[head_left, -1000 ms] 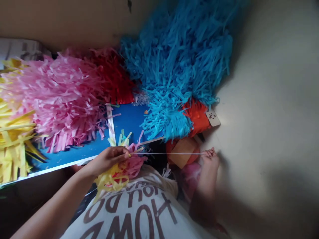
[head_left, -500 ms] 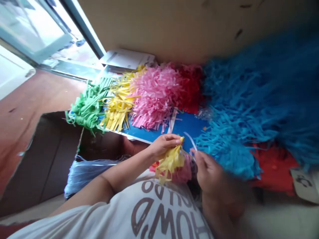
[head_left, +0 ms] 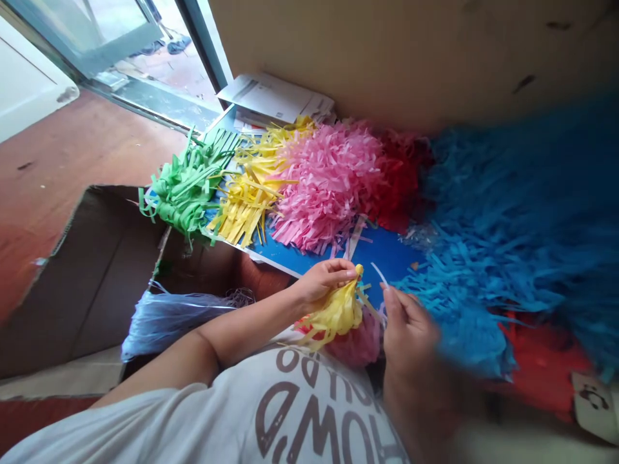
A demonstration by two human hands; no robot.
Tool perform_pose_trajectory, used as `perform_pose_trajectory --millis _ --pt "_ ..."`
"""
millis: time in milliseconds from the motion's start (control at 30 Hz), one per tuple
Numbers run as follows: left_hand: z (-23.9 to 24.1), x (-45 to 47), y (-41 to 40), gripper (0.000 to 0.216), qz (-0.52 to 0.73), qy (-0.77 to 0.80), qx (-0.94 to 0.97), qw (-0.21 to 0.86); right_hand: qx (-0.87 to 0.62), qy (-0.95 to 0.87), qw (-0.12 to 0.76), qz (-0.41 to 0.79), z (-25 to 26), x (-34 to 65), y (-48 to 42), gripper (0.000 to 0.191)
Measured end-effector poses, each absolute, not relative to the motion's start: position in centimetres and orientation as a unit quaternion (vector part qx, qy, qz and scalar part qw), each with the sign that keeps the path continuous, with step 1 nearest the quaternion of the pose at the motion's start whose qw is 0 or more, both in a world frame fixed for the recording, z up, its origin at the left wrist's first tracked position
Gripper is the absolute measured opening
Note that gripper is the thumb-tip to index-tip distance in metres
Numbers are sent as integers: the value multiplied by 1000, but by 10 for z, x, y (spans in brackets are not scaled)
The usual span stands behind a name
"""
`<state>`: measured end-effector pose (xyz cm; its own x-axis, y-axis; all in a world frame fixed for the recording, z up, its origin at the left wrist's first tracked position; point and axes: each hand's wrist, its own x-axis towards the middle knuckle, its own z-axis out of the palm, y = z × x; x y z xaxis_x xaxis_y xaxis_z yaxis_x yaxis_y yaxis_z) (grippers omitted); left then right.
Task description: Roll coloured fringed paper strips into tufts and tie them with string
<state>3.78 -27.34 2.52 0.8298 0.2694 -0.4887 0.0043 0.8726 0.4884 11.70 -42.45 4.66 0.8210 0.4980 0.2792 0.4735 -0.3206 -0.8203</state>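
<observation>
Thumb and fingers of my left hand (head_left: 331, 278) pinch a yellow paper tassel (head_left: 341, 309) just below its knotted top, over my lap. Its fringed strips hang down toward my shirt. Beneath it show pink and red fringed paper pieces (head_left: 358, 341), partly covered. To its right, my right hand (head_left: 409, 322) is closed around a thin whitish strip (head_left: 380, 274), whose free end sticks up past the fingertips. A small gap lies between the strip's tip and the tassel's knot.
On a blue table (head_left: 294, 256) lie green (head_left: 186, 183), yellow (head_left: 246, 200), pink (head_left: 329, 187) and red (head_left: 399, 187) fringed paper. A large blue fringe heap (head_left: 507, 238) fills the right. Left stand an open cardboard box (head_left: 91, 277) and pale ribbon strands (head_left: 174, 322). Papers (head_left: 278, 96) lie at the back.
The camera view has shifted, so the table and heaps sit farther right. The tassel's knotted top now stands more clearly above my left fingers. Both hands keep their holds.
</observation>
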Motion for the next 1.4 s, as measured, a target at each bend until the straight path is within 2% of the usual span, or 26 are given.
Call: perform_pose_trajectory --millis 267,833,1000,1100,1233,1300,1400 --pt "31 40 -275 44 103 279 248 922 -819 -378 427 -61 48 115 -424 20" --pt "31 39 -279 43 106 280 262 917 -811 -391 428 -75 43 116 -428 16" --pt "26 37 -282 40 104 259 330 902 -818 -398 413 -44 41 117 -428 20" --pt "27 34 -283 36 133 216 443 860 -824 -411 389 23 40 122 -431 25" --pt "39 28 -284 23 152 164 626 747 -812 -400 393 163 41 124 -433 39" --pt "45 27 -286 16 161 163 682 694 -809 -375 415 183 41 123 -433 35" --pt "53 30 -291 12 162 151 733 644 -811 -369 432 138 42 123 -438 32"
